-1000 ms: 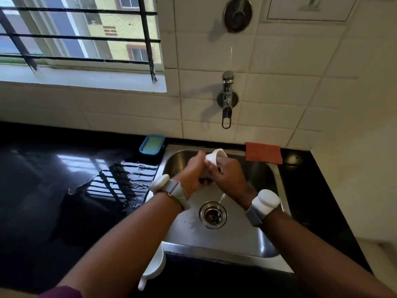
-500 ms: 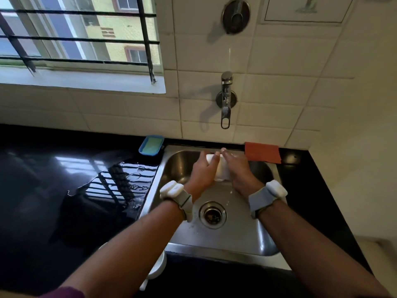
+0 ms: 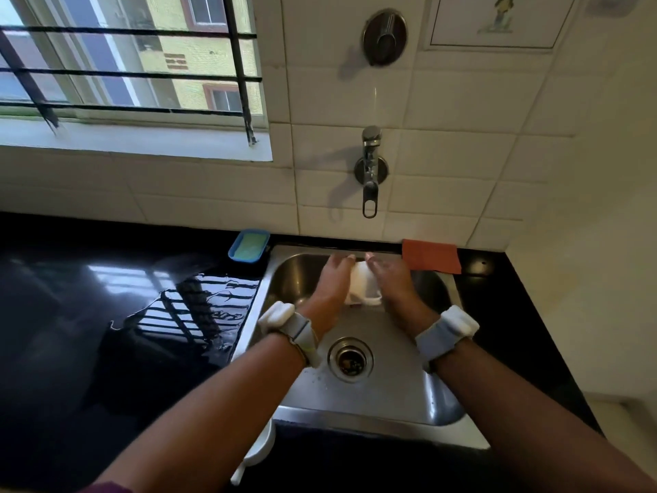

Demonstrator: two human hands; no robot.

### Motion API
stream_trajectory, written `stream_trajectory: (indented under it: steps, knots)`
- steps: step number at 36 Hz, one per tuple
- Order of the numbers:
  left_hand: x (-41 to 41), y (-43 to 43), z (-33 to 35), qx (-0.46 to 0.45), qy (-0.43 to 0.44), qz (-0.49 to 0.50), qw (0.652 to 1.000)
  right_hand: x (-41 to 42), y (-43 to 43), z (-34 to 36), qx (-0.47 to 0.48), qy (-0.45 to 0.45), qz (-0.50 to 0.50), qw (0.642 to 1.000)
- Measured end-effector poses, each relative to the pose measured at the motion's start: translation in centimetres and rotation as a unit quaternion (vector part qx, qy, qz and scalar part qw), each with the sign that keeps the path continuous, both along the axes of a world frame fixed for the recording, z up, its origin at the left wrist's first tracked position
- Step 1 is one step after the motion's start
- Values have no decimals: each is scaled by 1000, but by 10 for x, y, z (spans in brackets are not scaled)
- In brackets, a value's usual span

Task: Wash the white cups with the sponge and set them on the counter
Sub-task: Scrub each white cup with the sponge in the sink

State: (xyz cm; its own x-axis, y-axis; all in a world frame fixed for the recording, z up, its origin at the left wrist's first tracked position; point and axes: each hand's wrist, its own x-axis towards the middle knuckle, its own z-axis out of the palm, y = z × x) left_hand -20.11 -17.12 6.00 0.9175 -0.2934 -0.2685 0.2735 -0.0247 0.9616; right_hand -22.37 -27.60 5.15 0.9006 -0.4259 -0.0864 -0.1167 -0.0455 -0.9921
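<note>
Right now the person is holding a white cup [image 3: 363,287] over the far end of the sink [image 3: 391,396], below the tap [image 3: 369,172]. The left hand [image 3: 331,284] and the right hand [image 3: 393,284] are pressing it between them from either side, fingers lying almost straight along its walls rather than curling round it; the thumbs are hidden. The cup's handle is pointing down and to the right. Another white cup [image 3: 261,444] is sitting on the black counter [image 3: 89,350] by the sink's near left corner, partly hidden by the left arm. A blue soap dish [image 3: 249,245] and an orange cloth [image 3: 432,261] are lying against the tiled wall.
</note>
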Motion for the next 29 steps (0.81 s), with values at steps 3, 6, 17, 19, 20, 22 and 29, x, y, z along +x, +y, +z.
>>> stream_trajectory:
  steps: [3,6,17,19,20,22,29]
  knots:
    - [-7,-2,-7,64,-170,-6,983,11,-2,5,192,108,-20,975]
    - [-8,-3,-9,65,-160,10,985,13,-1,7,194,113,-28,974]
    - [17,17,15,-41,319,-112,940,-27,1,14,-423,-222,168,862]
    - [15,17,15,-40,325,-105,939,-27,-3,11,-426,-235,181,855]
    - [14,16,15,-38,318,-94,943,-27,-3,9,-417,-238,174,860]
    - [10,9,13,-34,290,-61,954,-25,-2,3,-372,-228,138,889]
    - [3,-7,-10,54,-27,70,996,-13,8,-6,-39,-53,31,997]
